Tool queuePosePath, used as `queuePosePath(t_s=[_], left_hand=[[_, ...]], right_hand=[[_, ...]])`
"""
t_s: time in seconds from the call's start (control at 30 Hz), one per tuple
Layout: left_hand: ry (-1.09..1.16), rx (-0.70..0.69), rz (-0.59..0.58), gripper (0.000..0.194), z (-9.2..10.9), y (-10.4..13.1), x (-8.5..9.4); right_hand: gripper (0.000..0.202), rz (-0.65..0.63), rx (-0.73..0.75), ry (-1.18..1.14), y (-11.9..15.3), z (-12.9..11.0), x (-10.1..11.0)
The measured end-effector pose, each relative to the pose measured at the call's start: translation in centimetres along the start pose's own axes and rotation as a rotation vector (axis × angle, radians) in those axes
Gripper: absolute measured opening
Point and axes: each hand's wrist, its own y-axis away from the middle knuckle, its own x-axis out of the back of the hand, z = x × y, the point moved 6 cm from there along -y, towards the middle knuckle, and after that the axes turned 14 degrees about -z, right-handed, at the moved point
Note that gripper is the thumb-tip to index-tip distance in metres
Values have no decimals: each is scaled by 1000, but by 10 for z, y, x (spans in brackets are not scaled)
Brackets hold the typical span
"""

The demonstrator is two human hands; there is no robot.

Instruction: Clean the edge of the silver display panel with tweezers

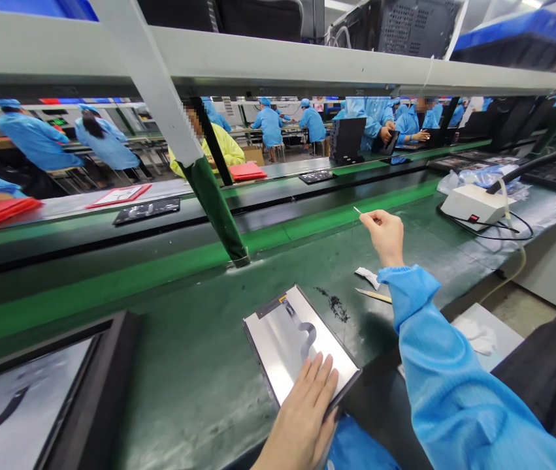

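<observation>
A flat silver panel (278, 346) with dark edges and a curved grey ribbon strip lies tilted near the bench's front edge. My left hand (304, 411) rests on its lower part, fingers stretched out flat. Up and to the right, my right hand (384, 234) is raised over the bench, thumb and fingers pinched on a thin white-tipped stick (357, 210). Beneath that hand are a crumpled white scrap (367, 277) and a thin pale tool (374, 295). Small black crumbs (338, 308) are scattered right of the panel.
A black foam tray (119, 365) holding another silver panel stands at the lower left. A green-wrapped post (216, 209) rises behind the work area. At the right sits a white box (474, 205) with cables. People in blue work across the conveyor line (268, 209).
</observation>
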Motion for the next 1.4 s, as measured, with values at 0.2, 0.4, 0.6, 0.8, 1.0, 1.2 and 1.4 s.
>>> queuePosePath(t_s=[0.2, 0.4, 0.6, 0.8, 1.0, 1.2, 1.4], left_hand=[[18, 18, 0, 43, -1, 0, 5], [245, 60, -41, 21, -20, -26, 28], [422, 273, -18, 7, -56, -79, 22], [425, 254, -45, 10, -59, -86, 20], [438, 177, -82, 9, -55, -81, 28], [476, 188, -116, 13, -66, -97, 9], [430, 293, -94, 16, -64, -73, 2]], right_hand=[[26, -36, 24, -46, 11, -10, 1], [28, -208, 101, -145, 73, -32, 6], [25, -370, 167, -278, 124, -39, 8], [29, -310, 64, -133, 165, 5, 3], [29, -503, 111, 21, 221, 28, -19], [29, -598, 217, 141, 233, 25, -29], [34, -444, 118, 91, 227, 31, -28]])
